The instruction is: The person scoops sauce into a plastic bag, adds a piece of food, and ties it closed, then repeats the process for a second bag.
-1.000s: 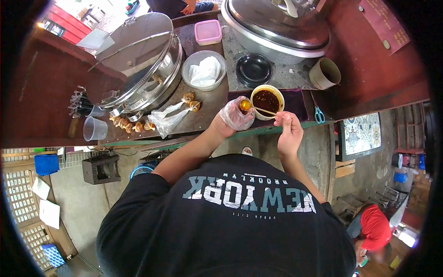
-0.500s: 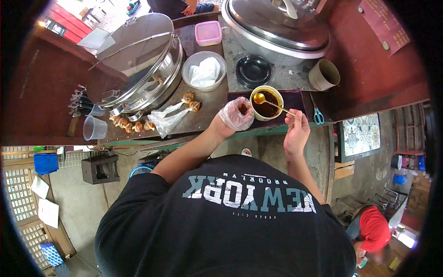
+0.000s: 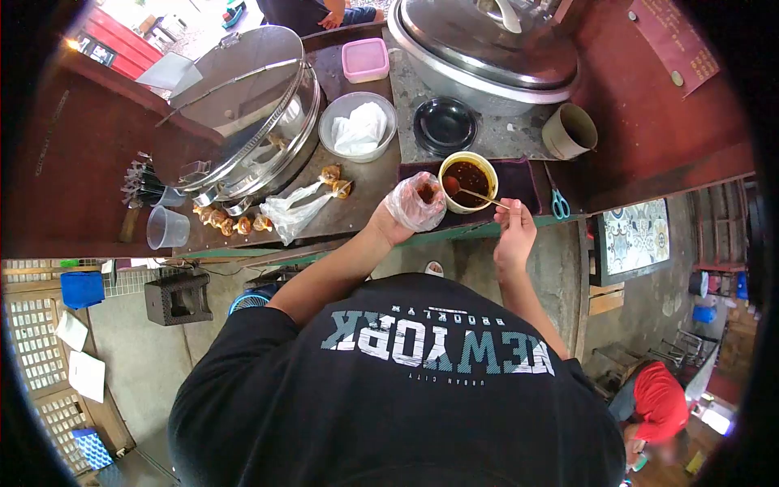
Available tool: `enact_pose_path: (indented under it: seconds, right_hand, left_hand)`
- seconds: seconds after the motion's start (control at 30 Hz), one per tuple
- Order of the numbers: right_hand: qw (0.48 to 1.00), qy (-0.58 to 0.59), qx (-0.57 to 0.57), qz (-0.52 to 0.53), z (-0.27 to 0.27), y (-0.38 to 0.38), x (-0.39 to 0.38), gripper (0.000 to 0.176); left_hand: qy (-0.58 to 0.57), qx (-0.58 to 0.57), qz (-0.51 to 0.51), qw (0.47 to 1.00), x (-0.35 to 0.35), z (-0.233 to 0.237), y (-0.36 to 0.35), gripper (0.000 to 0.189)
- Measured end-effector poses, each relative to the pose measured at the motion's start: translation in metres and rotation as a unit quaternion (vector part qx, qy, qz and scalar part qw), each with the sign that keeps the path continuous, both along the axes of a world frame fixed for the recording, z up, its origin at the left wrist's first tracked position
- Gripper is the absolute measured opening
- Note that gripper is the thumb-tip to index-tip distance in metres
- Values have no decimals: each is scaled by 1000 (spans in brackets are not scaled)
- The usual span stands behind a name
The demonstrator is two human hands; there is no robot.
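My left hand (image 3: 395, 225) is wrapped round a clear plastic bag (image 3: 415, 213) with some dark brown stuff inside its open mouth. Just right of the bag stands a pale round tub (image 3: 449, 202) of dark, speckled sauce (image 3: 471, 175). My right hand (image 3: 514, 221) pinches the thin handle of a spoon (image 3: 479, 196), whose bowl is at the left side of the tub, in or just over the sauce. Two tied bags (image 3: 294, 213) with brown sauce lie to the left.
A steel pot (image 3: 251, 178) with raised lid stands left, a large lidded pot (image 3: 487, 49) at the back. Around are a plastic bowl (image 3: 326, 138) with white bags, black plates (image 3: 445, 125), a brown cup (image 3: 570, 131), blue scissors (image 3: 560, 204) and a person in red (image 3: 659, 399).
The spoon's bowl has gone from above the sauce down toward the tub's left side. My right hand has shifted slightly left and down. My left hand has hardly moved.
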State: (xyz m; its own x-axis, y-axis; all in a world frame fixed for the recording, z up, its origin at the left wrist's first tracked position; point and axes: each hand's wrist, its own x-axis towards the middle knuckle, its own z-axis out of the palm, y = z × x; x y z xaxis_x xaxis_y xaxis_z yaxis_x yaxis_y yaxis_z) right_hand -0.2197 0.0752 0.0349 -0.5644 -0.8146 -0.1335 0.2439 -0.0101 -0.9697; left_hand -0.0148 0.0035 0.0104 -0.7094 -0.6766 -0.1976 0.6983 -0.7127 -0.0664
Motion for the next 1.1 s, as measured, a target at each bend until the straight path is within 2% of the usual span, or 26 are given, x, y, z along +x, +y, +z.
enact_pose_path:
  seconds: [0.07, 0.17, 0.27, 0.57, 0.67, 0.87, 0.97, 1.1]
  right_hand:
    - [998, -54, -3, -18, 0, 0, -3, 26]
    - [997, -68, -4, -24, 3, 0, -6, 26]
    - [997, -69, -16, -20, 3, 0, -7, 26]
    - [997, -74, -11, -33, -2, -1, -11, 25]
    - [997, -64, -9, -33, 0, -1, -10, 25]
    - [996, -78, -21, -46, 15, -4, -1, 26]
    - [995, -86, -39, -16, 28, -2, 8, 26]
    - [998, -48, -46, 23, 38, 1, 22, 27]
  left_hand:
    - [24, -8, -4, 1000, 1, -14, -3, 21]
    - [26, -15, -2, 1000, 1, -11, -1, 21]
    - [-24, -6, 1, 1000, -2, 8, 0, 15]
    - [-41, 11, 9, 999, -1, 9, 2, 16]
    - [60, -44, -8, 997, 2, -15, -2, 26]
    - [54, -37, -4, 998, 1, -10, 0, 23]
    - [-3, 5, -6, 1000, 0, -5, -1, 17]
    - [1, -31, 15, 999, 3, -25, 0, 27]
